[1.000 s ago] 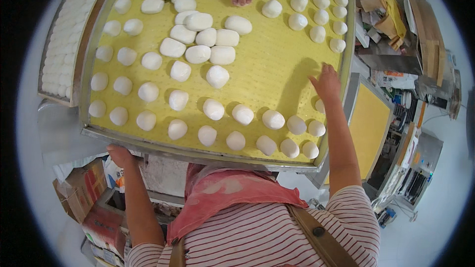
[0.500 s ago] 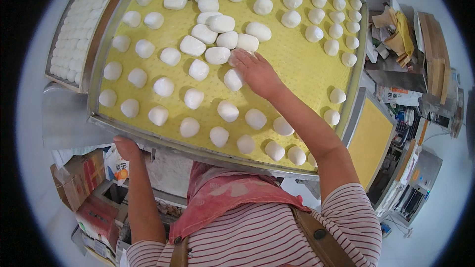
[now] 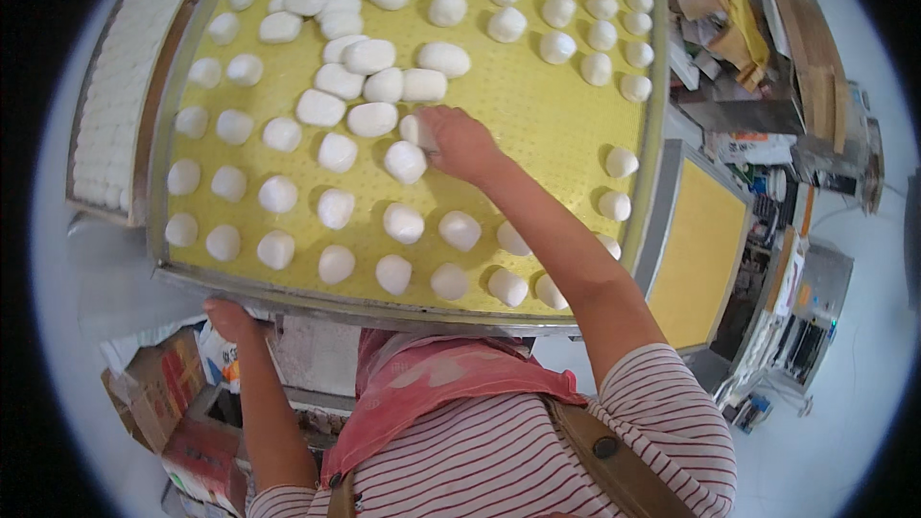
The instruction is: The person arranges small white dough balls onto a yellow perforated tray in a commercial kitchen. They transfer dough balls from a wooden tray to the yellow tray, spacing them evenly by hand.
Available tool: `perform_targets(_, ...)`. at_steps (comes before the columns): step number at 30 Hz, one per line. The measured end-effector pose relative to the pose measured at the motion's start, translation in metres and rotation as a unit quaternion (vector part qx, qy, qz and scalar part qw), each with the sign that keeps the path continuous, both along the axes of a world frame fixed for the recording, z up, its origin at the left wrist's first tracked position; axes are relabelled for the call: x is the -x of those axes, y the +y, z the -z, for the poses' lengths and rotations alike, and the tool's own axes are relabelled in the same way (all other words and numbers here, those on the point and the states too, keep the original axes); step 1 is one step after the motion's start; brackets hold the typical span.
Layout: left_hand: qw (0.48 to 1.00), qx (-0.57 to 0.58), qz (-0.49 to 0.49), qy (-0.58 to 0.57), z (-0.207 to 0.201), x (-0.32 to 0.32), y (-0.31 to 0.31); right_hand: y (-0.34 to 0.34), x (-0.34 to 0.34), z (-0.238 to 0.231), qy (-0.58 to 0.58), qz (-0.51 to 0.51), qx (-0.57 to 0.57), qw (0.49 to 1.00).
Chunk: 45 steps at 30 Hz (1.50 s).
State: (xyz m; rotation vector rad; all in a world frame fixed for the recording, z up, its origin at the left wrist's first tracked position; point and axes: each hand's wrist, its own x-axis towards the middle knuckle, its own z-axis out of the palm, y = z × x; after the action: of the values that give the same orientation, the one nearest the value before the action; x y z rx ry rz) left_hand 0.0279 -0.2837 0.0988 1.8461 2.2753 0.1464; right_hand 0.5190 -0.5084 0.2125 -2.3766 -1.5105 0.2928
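Observation:
A large metal-rimmed tray with a yellow perforated mat lies before me, bearing many smooth white dough buns. My right hand reaches over its middle, fingers closed round the side of one dough bun. Just in front of that bun sits another rounded bun. Behind it, longer buns lie bunched together, some stacked on others. Rounder buns stand spaced in rows at the front, left and right. My left hand is just below the tray's front left edge; its fingers are mostly hidden.
A second tray packed with white buns stands at the left. To the right is a yellow-surfaced panel in a grey frame. Cardboard boxes are below left. Paper and cardboard lie piled on a stand at the right.
The view has shifted, so the tray appears further left and lower. My right hand stays at the same bun, with more of the bun showing. My left hand remains near the front edge.

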Motion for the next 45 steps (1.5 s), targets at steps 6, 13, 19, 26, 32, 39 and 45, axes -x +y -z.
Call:
perform_targets(6, 1.0, -0.015, 0.011, -0.019, -0.01, 0.004, 0.001, 0.011, 0.003, -0.005, -0.011, -0.003, 0.026, 1.0)
perform_targets(13, 0.998, -0.019, 0.062, 0.028, -0.024, -0.008, -0.005, -0.033, -0.042, -0.014, 0.376, 0.091, -0.069, 0.92)
perform_targets(19, 0.98, -0.071, 0.132, 0.128, -0.011, 0.005, -0.005, -0.123, -0.111, -0.052, 0.565, 0.349, -0.237, 0.709)
perform_targets(26, 0.986, -0.085, 0.118, 0.078, 0.008, 0.021, 0.005, -0.225, -0.197, -0.021, 0.197, 0.395, -0.11, 0.891)
perform_targets(32, 0.979, -0.077, 0.136, 0.131, -0.002, 0.009, 0.0, -0.232, -0.19, -0.027, -0.068, 0.346, 0.138, 0.925)
perform_targets(39, 0.989, -0.07, 0.106, 0.071, -0.002, 0.004, 0.0, -0.238, -0.211, -0.012, -0.094, 0.37, 0.214, 0.899)
perform_targets(45, 0.995, -0.041, 0.091, -0.013, 0.009, 0.032, 0.001, -0.174, -0.184, -0.047, -0.124, 0.376, 0.323, 0.859)
